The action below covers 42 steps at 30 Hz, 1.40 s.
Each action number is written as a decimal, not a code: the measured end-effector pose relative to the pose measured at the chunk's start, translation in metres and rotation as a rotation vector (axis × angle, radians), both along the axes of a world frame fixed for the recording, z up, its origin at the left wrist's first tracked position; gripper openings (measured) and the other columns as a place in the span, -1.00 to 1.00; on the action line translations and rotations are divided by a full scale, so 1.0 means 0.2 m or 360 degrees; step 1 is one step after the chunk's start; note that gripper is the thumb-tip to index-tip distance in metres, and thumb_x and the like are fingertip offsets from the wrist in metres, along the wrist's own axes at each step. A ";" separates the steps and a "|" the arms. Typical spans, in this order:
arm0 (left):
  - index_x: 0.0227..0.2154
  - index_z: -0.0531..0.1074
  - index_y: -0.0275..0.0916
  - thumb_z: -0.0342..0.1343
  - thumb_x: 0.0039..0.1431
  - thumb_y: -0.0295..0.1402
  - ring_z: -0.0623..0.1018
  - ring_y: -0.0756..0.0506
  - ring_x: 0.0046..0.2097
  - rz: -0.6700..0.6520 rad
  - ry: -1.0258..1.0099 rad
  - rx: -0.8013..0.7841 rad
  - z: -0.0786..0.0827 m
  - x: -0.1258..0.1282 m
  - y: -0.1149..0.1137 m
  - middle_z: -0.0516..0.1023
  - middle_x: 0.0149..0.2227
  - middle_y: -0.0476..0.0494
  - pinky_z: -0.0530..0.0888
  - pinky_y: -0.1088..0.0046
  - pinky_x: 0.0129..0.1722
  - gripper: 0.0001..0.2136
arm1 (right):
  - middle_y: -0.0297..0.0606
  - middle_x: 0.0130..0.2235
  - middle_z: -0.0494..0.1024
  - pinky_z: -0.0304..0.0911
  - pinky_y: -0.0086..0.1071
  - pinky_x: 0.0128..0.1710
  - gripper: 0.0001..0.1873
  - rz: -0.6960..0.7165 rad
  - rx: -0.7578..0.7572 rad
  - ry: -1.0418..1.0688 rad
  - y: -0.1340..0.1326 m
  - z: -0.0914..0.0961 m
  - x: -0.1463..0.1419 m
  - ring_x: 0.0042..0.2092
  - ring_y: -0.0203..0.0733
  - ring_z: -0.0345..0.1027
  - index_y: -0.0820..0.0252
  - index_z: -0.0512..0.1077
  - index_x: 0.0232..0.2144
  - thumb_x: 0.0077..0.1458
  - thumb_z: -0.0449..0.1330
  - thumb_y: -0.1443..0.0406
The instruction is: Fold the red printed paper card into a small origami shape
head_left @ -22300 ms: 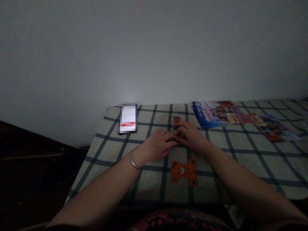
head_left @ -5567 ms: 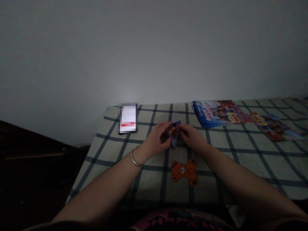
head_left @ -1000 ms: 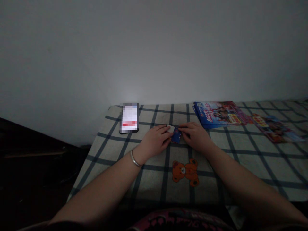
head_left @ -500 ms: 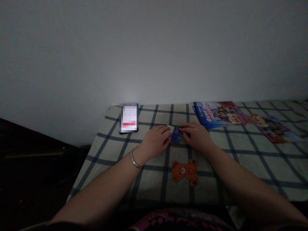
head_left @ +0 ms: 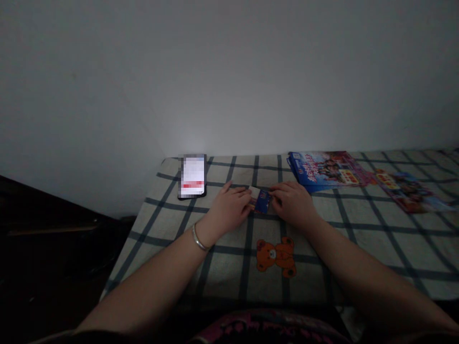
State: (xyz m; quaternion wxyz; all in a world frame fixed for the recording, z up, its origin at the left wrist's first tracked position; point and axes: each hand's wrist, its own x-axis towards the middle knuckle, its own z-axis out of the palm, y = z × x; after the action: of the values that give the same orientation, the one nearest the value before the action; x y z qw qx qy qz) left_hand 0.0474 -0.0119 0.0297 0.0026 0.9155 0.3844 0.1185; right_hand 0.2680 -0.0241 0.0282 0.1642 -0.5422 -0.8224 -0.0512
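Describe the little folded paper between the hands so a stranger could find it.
On the checked cloth, look just beyond the orange bear print, between the left hand and right hand. The paper lies there, pinched by both: tiny, blue with a white flap, unlike the big flat booklets to the right.

Five seconds back I held the paper (head_left: pixel 263 203) up on edge, just beyond the bear (head_left: pixel 276 255). Now it lies flat there, with a white flap showing at its far left corner. My left hand (head_left: pixel 227 210) and right hand (head_left: pixel 294 203) have come down with it. One of my left fingers (head_left: pixel 226 187) has stretched out, pointing away from the bear.
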 end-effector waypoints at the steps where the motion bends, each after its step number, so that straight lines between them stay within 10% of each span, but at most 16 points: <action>1: -0.05 0.44 -0.21 0.06 0.29 -0.33 0.48 -0.16 0.09 0.0015 0.0014 0.0020 0.01 0.00 0.00 0.55 0.03 -0.13 0.14 -0.01 0.25 -0.78 | -0.23 -0.11 0.62 0.21 -0.14 0.06 -0.77 -0.0001 -0.0009 -0.0005 0.00 0.00 0.00 -0.05 -0.02 0.41 0.20 0.61 -0.27 0.13 0.13 0.36; 10: -0.24 0.52 -0.27 0.08 0.25 -0.36 0.57 -0.17 -0.16 0.0103 0.0064 0.0201 0.02 0.02 -0.05 0.63 -0.24 -0.13 0.23 0.02 0.18 -0.86 | -0.21 -0.09 0.62 0.23 -0.15 0.05 -0.76 0.0022 -0.0037 0.0003 0.00 0.00 0.01 -0.04 -0.03 0.41 0.20 0.59 -0.25 0.15 0.12 0.35; 42: -0.12 0.49 -0.17 0.12 0.23 -0.37 0.51 -0.13 -0.05 -0.0235 -0.0001 0.0339 -0.04 -0.03 0.02 0.58 -0.10 -0.06 0.27 0.15 0.14 -0.82 | -0.10 -0.08 0.55 0.18 -0.06 0.14 -0.84 0.0407 -0.0068 0.0084 0.00 -0.01 0.03 0.00 0.00 0.36 0.21 0.47 -0.26 0.09 0.19 0.27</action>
State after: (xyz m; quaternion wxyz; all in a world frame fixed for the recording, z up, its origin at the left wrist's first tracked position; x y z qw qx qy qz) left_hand 0.0421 -0.0084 0.0215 -0.0859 0.9363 0.3013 0.1585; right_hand 0.2731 -0.0242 0.0263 0.1795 -0.4376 -0.8811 0.0019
